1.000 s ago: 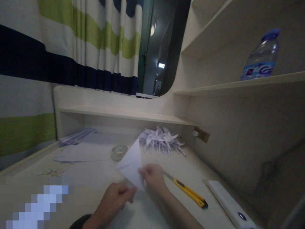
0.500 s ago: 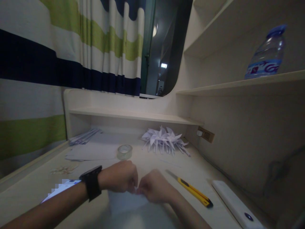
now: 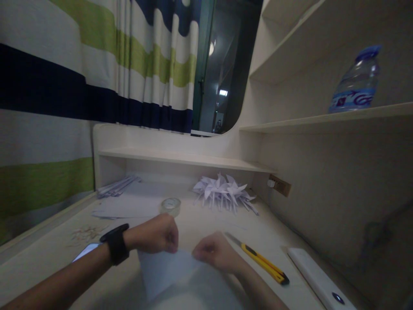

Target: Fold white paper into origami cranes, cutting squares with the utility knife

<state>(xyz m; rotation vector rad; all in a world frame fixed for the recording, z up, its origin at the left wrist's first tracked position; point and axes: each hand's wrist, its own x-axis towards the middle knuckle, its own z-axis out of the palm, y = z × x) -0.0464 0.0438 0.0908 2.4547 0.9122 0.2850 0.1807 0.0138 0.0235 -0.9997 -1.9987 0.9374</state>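
Between my hands hangs a white sheet of paper, its far edge pinched at two places and its near part reaching down toward me. My left hand, with a black watch on the wrist, is closed on the edge at the left. My right hand grips the same edge further right, thumb against fingers. A yellow utility knife lies just right of my right hand, blade out. A roll of clear tape sits beyond my left hand.
Paper pinwheels are heaped at the back. Paper sheets and folded strips lie back left. Small pale scraps and a lit phone are near my left forearm. A long white case lies right; a bottle stands on the shelf.
My hands have drawn apart along the paper's edge, the left going left and the right slightly right. More of the sheet shows between them. The view has shifted slightly.
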